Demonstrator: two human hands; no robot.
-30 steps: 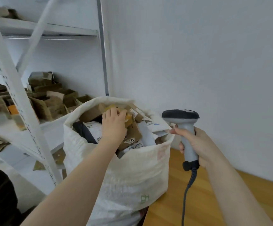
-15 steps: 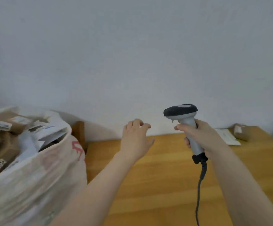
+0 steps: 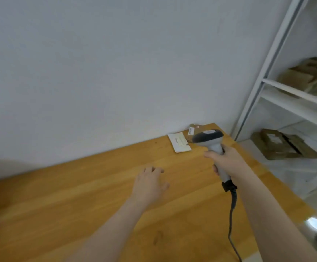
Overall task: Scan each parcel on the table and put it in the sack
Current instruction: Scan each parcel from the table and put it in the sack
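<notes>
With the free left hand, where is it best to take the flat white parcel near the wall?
Probably its near short edge. The white parcel lies flat on the table, so a top grab finds nothing; lift and pinch that edge, thumb on top. Come from the near left, where the left hand is; the brown parcel crowds its far right side.

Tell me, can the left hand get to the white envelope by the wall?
Probably yes: the left hand is open, only bare table lies between it and the white envelope, and the scanner in the right hand is off to one side.
</notes>
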